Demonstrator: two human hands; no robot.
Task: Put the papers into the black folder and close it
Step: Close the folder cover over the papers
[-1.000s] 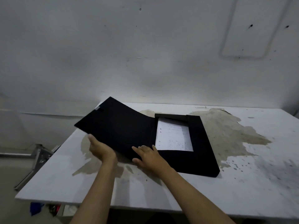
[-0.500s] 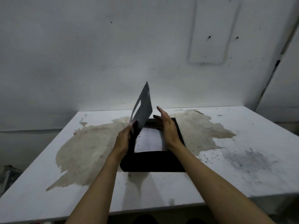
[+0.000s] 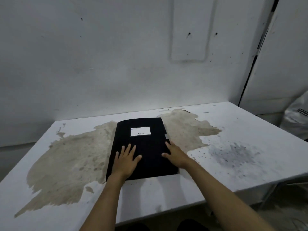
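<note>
The black folder (image 3: 146,144) lies flat and closed on the white table (image 3: 241,164), with a white label (image 3: 140,131) near its far end. The papers are hidden inside it. My left hand (image 3: 126,160) rests palm down on the cover's near left part, fingers spread. My right hand (image 3: 176,155) lies on the folder's right edge, fingers pointing away from me and thumb on the cover. Neither hand grips anything.
The table top has a large brownish worn patch (image 3: 70,157) around the folder and a grey speckled stain (image 3: 233,154) at right. A white wall stands right behind the table. The table's near edge runs just below my forearms.
The folder's cover, lifted by my left hand half a second ago, now lies shut over the papers. Both hands have come down flat onto the folder.
</note>
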